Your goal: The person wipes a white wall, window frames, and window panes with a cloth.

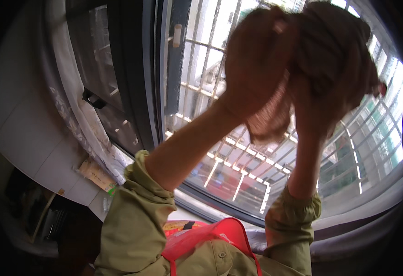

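Both my hands are raised in front of a barred window, blurred and dark against the bright light. A bunched dark brown cloth [332, 41] sits in my right hand [322, 96], its bulk above the fingers. My left hand [256, 65] presses close beside it and appears to grip the same cloth. Between the wrists hangs a lighter, blurred fold [270, 124], seemingly part of that cloth. Something small and red [382, 89] shows at the right edge of the bundle; I cannot tell what it is.
Behind my hands is a metal window grille [205, 86]. A dark window frame [132, 69] with a handle [94, 99] stands to the left, beside a patterned curtain [74, 120]. A brown packet [96, 175] lies on a pale tiled surface [49, 162]. I wear a red apron [218, 234].
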`<state>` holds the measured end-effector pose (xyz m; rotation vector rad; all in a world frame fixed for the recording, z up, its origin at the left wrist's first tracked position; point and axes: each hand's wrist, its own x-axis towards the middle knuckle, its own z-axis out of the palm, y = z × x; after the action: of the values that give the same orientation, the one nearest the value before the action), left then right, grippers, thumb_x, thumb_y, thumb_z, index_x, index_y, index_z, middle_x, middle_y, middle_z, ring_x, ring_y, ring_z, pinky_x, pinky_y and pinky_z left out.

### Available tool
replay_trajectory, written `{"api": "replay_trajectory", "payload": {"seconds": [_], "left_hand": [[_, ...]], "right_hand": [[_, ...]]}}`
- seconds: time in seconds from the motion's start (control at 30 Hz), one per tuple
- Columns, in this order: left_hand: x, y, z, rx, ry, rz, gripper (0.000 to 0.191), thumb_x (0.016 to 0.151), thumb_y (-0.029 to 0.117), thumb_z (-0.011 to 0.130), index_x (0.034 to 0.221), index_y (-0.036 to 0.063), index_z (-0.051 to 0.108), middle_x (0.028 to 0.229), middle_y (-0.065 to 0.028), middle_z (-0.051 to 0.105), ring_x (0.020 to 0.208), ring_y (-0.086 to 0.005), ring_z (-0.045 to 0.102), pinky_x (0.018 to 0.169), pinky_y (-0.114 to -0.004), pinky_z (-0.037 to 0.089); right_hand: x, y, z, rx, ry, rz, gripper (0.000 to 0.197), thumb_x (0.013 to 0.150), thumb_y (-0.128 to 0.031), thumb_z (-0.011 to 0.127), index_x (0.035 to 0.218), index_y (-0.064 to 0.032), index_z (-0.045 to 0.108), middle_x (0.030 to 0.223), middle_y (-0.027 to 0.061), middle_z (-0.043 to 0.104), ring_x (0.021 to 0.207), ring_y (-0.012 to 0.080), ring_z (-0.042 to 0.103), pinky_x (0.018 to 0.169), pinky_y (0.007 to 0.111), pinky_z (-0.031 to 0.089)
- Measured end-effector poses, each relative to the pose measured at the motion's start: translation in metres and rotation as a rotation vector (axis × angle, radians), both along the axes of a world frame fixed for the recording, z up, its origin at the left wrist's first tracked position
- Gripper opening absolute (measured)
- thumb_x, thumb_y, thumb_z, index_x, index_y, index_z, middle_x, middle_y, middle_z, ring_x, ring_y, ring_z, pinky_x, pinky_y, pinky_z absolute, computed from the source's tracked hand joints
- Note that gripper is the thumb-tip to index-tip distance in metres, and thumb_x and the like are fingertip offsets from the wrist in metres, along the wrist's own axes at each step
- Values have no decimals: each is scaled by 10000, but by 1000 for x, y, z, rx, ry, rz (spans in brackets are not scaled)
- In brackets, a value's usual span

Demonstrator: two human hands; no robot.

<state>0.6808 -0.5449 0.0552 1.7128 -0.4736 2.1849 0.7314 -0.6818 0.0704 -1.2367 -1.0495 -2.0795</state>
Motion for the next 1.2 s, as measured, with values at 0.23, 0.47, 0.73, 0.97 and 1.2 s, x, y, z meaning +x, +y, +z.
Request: {"api": "replay_trajectory", "payload": {"seconds": [0.23,0.47,0.73,0.97,1.2], "left_hand": [[-42,109,-13,48,-54,550,350,828,228,554,1127,50,512,1066,-191,521,994,-357,509,881,-442,372],[-61,124,-135,-182,347,524,426,820,343,543,1109,31,505,1078,-183,532,973,-352,521,846,-461,397],[-59,92,-394,-700,544,505,429,753,291,662,1091,58,536,1100,-138,544,1051,-326,512,922,-439,395],[-48,-10,-569,-1302,692,193,374,911,125,489,1240,-5,368,1185,-146,487,1095,-244,502,918,-344,428],[-31,-129,-548,-1469,592,-179,467,916,93,479,1329,7,280,1282,-166,412,1196,-246,432,1010,-334,349]], "right_hand": [[-17,144,2,-40,-39,-198,650,764,-266,613,1361,-144,387,1379,164,354,1251,382,333,1079,532,184],[-54,156,-140,-322,214,122,349,798,-229,498,1138,-246,579,1251,100,511,1154,386,449,929,540,371],[-59,120,-308,-910,283,121,368,824,-288,439,1185,-241,491,1268,76,480,1042,274,529,840,472,448],[-63,94,-385,-1155,237,220,480,788,-200,444,1265,-179,493,1274,-20,483,1034,145,526,1021,332,335],[-30,-9,-450,-1351,380,265,496,716,-191,500,1206,-145,556,1268,14,495,1142,182,485,1033,331,334]]}}
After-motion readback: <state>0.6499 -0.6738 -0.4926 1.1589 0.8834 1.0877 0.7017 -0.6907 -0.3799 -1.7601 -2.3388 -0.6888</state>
